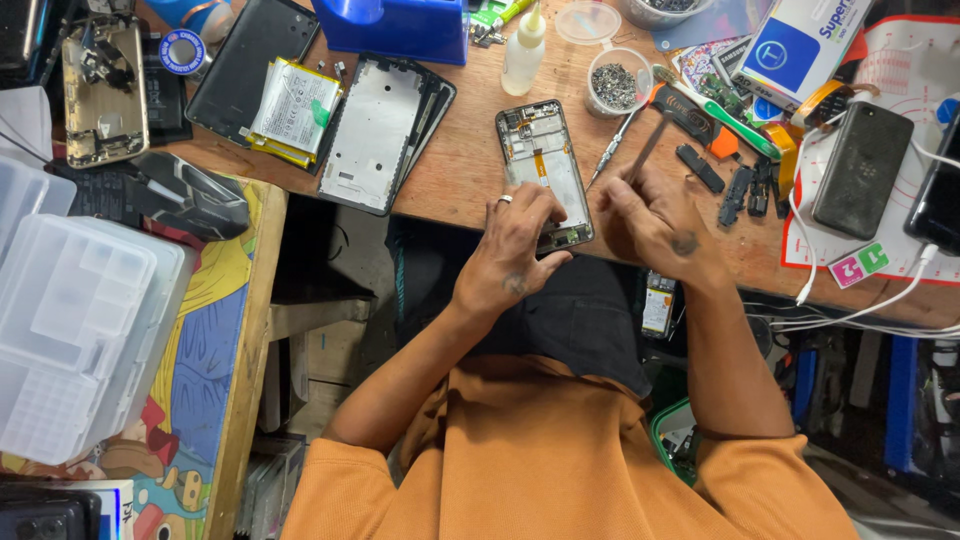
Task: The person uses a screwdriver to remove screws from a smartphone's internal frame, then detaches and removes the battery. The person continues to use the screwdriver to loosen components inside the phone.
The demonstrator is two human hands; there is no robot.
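**Both my hands at the near end of an opened phone**

From the head camera, looking down: the opened phone frame [543, 172] lies flat on the wooden bench [460, 170], its long axis running from near me to far, tilted slightly so the near end sits a little to the right. Its near end is at the bench edge, right between my two hands.

My left hand [515, 250] rests on the near-left part of the frame, fingers curled down and pinching its lower edge; a ring shows on one finger. My right hand [655, 225] sits just right of the frame's near end, fingers clenched around a thin tool [650, 145] whose handle slants away to the far right. The tip is hidden under my fingers, so I cannot tell exactly where it touches. Both hands are about equally close to the frame, the left one on it.

A screwdriver [610, 150] lies just right of the frame. Farther off stand a small cup of screws [617, 85] and a squeeze bottle [524, 50]. To the far left lie a silver back plate [375, 130] and a battery [293, 108].
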